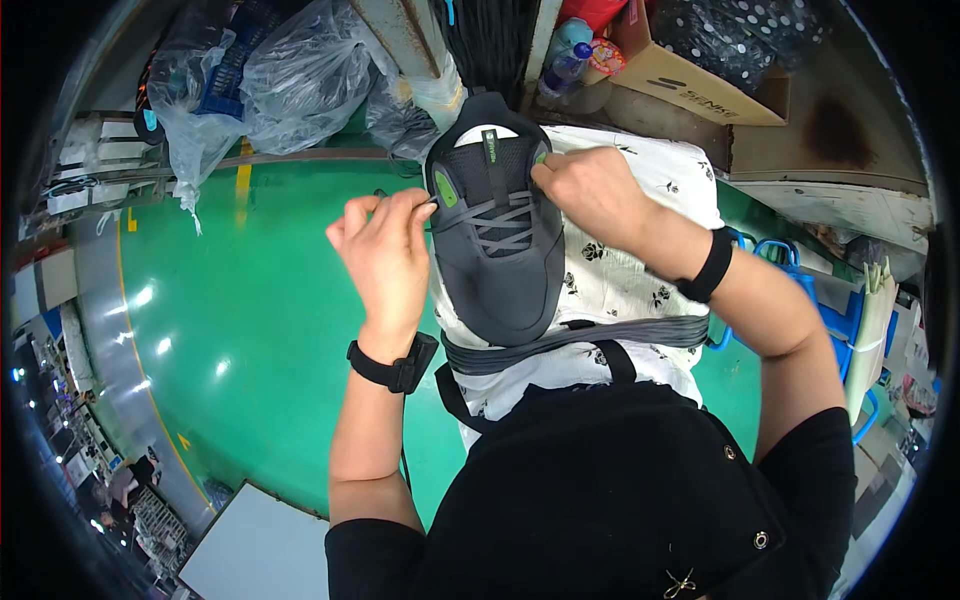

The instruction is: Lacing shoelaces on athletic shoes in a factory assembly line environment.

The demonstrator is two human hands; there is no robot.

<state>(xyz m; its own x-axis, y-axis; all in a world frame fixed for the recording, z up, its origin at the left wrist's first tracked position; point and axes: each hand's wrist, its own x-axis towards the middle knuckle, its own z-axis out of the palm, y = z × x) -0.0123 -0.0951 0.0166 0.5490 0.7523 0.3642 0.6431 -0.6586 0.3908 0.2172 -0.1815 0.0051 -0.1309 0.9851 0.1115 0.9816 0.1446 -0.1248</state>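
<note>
A dark grey sneaker (503, 285) lies with its toe toward me on a white cloth (640, 270) with black flowers. Grey shoelace (502, 225) zigzags across its tongue, and a green patch (446, 189) shows on its left side. Beside that patch, my left hand (385, 250) is closed in a pinch on a thin dark shoelace end. My right hand (598, 198) is closed at the sneaker's right upper edge, thumb and forefinger together; its fingers hide whatever is between them.
A bundle of grey laces (580, 343) crosses the cloth below the toe. Black laces (487, 45) hang beyond the sneaker. Plastic bags (305, 80) are at far left; a bottle (566, 68) and a cardboard box (700, 85) at far right. Green floor (250, 270) lies below.
</note>
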